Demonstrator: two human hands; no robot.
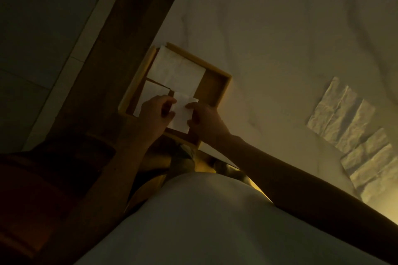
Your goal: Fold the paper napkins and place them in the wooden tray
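Observation:
A square wooden tray (224, 84) sits at the left edge of the white table. Inside it lie a large folded white napkin (178, 68) at the far side and a smaller folded napkin (151, 93) at the left. My left hand (154, 114) and my right hand (205, 121) hold a small folded napkin (182, 114) between them over the near part of the tray, each pinching one side. The light is dim.
Three unfolded creased napkins lie in a row on the right of the table: one (340, 109), another (366, 153), a third (385, 180). The white table (269, 38) spreads beyond the tray. Left of it are a dark wooden strip (112, 54) and tiled floor.

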